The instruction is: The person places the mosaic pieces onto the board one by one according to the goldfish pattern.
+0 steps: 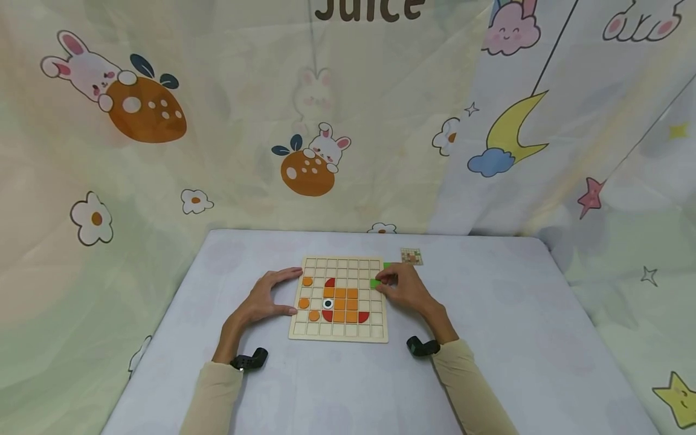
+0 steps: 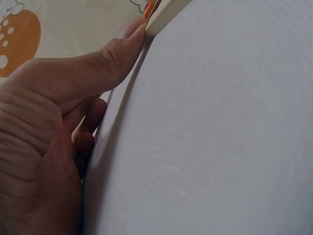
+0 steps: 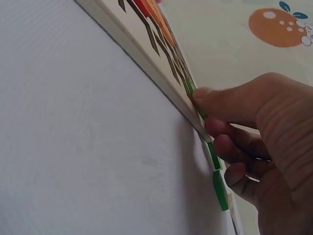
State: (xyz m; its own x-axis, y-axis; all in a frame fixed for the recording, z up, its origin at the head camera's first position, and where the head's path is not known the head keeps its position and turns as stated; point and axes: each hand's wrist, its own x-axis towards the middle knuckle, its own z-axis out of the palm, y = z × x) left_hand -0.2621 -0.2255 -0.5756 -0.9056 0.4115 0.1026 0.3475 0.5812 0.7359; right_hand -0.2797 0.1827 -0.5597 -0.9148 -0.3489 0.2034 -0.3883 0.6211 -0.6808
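A pale wooden grid board (image 1: 338,331) lies flat on the table. On it, orange square tiles (image 1: 348,294) form a block with an eye tile (image 1: 328,304) and red quarter-round tiles (image 1: 364,316) around it. Orange round tiles (image 1: 304,303) sit in cells at the left. My left hand (image 1: 260,299) touches the board's left edge with its thumb and extended fingers spread apart. At the board's right edge, my right hand (image 1: 405,289) pinches a green tile (image 1: 374,283) between thumb and finger, over the grid. More green tiles (image 3: 220,191) lie beside the board, partly behind that hand.
A small picture card (image 1: 411,256) lies past the board's upper right corner. The table (image 1: 489,290) has a white cloth, and a printed curtain (image 1: 234,151) hangs behind its far edge. Black wrist cameras (image 1: 250,359) sit on both wrists.
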